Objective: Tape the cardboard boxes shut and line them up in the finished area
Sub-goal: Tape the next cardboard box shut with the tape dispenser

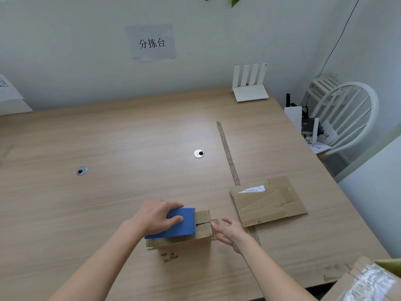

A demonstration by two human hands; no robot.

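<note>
Box [191, 235] near front edge of table [108, 137], beside flattened carton [269, 200] | our left hand [156, 216] grips blue tape dispenser [175, 222] on box top | right hand [230, 232], fingers relaxed, touches tape end at box side | we should press that end firmly, pull dispenser straight along seam.

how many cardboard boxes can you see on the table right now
3: a small box under the hands near the front edge, a flattened box to its right, and a taped box cut off at the bottom right corner. Others may be out of view.

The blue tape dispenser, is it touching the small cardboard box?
Touching. The head view shows the blue tape dispenser, gripped by the left hand, resting on the small cardboard box.
</note>
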